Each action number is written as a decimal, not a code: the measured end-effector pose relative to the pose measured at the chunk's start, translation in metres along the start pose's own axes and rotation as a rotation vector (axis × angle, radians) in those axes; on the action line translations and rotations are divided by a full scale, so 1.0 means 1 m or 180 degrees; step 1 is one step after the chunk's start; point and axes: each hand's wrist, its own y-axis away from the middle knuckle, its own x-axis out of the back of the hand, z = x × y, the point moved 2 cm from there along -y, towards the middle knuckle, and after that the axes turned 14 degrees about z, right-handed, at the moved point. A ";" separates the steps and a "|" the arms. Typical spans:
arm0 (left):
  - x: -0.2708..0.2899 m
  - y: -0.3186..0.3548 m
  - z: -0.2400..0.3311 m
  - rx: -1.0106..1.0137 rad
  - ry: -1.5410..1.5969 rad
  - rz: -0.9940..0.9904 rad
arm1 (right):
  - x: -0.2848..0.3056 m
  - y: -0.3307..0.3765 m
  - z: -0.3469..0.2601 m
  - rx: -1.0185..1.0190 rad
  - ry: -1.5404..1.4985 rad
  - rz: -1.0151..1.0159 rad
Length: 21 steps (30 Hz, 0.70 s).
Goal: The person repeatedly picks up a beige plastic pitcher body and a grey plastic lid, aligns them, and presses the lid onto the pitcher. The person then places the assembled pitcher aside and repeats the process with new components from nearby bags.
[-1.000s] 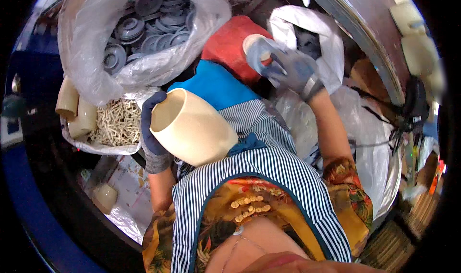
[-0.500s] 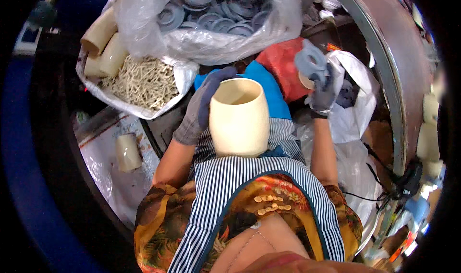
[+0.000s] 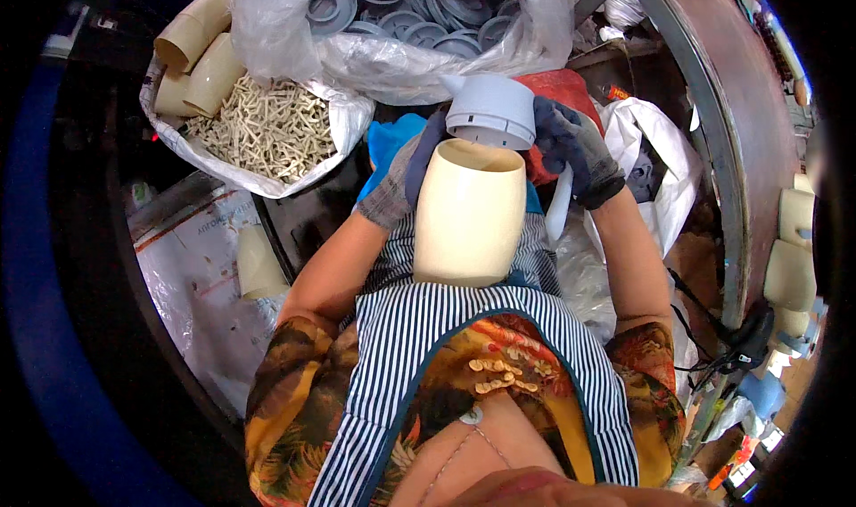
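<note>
Grey spouted collar [image 3: 490, 110], pinched in right hand [image 3: 581, 155], just above cream vessel [image 3: 468, 217]; left hand [image 3: 406, 175] alongside, finger grip unclear.

A smooth, cream-coloured barrel-shaped vessel [image 3: 470, 217] stands nearly upright, its open mouth up and its lower end meeting the striped apron [image 3: 401, 355]. Over the far side of its rim is a round, grey-blue plastic collar [image 3: 490, 110] with a pointed spout facing left and small dark slots around its lower edge. Whether collar and rim touch is hard to tell.
</note>
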 end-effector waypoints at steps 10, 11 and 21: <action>-0.027 0.004 0.025 0.0338 0.0051 0.0226 | -0.001 0.002 -0.001 0.0372 0.0426 0.0141; -0.028 0.001 0.024 0.0668 0.0482 0.0337 | 0.001 0.000 -0.001 0.0356 0.0489 0.0141; -0.008 -0.015 0.001 0.0797 0.0718 0.0165 | 0.009 -0.012 0.014 0.0725 0.1032 0.0367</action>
